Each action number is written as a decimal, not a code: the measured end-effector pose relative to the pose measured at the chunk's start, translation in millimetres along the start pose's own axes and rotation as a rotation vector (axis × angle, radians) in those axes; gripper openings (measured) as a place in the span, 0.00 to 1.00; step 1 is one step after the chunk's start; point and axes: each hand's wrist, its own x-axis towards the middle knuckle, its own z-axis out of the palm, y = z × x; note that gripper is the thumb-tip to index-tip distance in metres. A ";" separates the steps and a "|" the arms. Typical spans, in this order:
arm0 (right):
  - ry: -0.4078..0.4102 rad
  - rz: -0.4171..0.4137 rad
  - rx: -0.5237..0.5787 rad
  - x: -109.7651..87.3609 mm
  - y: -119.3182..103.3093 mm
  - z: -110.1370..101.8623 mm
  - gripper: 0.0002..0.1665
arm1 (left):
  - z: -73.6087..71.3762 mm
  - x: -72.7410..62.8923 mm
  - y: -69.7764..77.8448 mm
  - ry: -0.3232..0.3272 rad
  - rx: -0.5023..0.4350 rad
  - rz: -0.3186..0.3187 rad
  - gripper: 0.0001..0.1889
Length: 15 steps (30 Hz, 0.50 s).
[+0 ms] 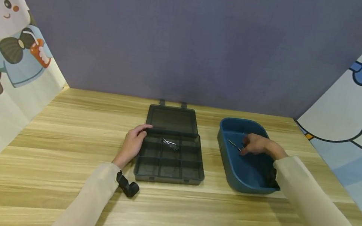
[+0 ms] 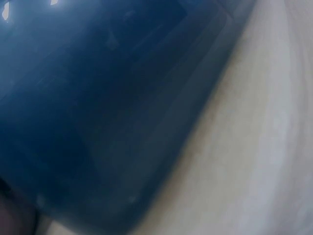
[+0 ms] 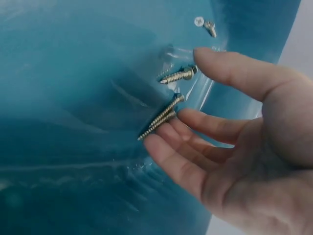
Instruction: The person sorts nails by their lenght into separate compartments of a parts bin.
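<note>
My right hand (image 1: 256, 144) reaches into a blue bin (image 1: 224, 156) on the right. In the right wrist view, its fingertips touch two long screws (image 3: 161, 117), while the thumb stands apart from them. A thicker screw (image 3: 178, 76) lies just beyond the thumb tip, and short screws (image 3: 210, 28) lie farther up the bin floor. My left hand (image 1: 134, 143) rests against the left edge of a dark compartment box (image 1: 168, 181), its index finger stretched along the hinge side. Several silver screws (image 1: 171, 144) lie in the box's back middle compartment.
The box's lid (image 1: 172, 118) lies folded back toward the grey partition (image 1: 189, 42). Both containers stand on a wood-grain table (image 1: 72, 145). A black wrist device (image 1: 128, 187) sits below my left hand. The left wrist view is blurred, showing a dark blue surface (image 2: 112, 112).
</note>
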 end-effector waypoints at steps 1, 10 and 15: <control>0.002 -0.014 -0.009 0.2 -0.6 0.6 0.40 | -0.2 0.0 0.0 0.001 0.000 -0.001 0.18; 0.032 -0.066 -0.081 4.3 -5.5 5.2 0.34 | -0.2 -0.3 0.2 0.001 0.003 -0.003 0.18; 0.061 -0.064 -0.127 7.5 -6.4 8.1 0.29 | 0.0 -0.5 1.2 -0.003 0.001 -0.003 0.18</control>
